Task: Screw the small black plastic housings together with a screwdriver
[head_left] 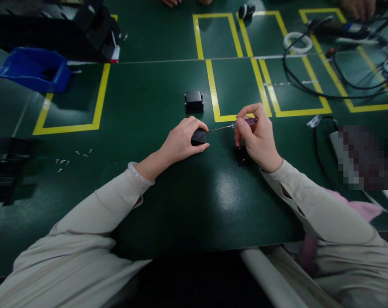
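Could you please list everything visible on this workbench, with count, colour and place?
table: one, dark green with yellow tape outlines
small block: one, black, under the left hand
screwdriver: one, clear purplish handle, tip at that block
box part: one, black, behind the hands
small part: one, black, beneath the right hand
bin: one, blue, far left
screws: several, pale, left
cables: black, far right
tape ring: one, white
left hand: on block
right hand: holds screwdriver
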